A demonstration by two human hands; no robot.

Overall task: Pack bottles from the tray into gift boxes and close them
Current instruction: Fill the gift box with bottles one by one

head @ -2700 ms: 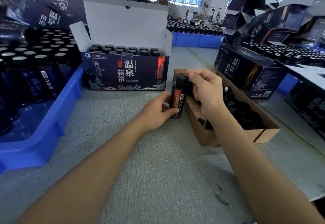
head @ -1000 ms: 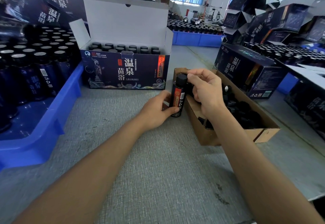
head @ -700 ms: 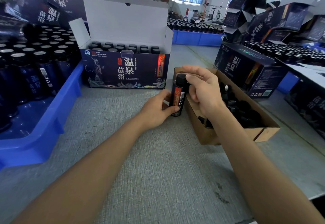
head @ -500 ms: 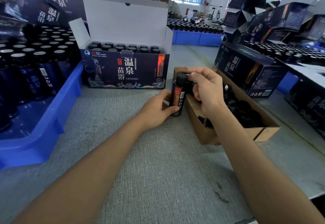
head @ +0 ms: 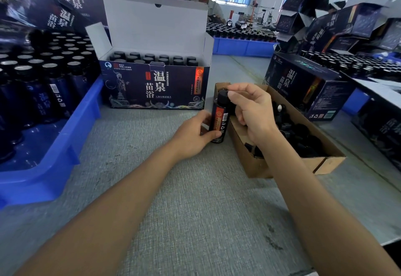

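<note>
The gift box (head: 130,90) front reads "PICC" and "温泉苗浴".

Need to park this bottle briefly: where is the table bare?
Bare grey table lies between the blue tray and the brown carton, in front of the open gift box. The tray, the carton and the far right are crowded.

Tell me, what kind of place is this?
Most likely a packing workshop. A blue tray holds rows of identical dark bottles, an open gift box holds more of them, and matching boxes are piled on the right.
</note>
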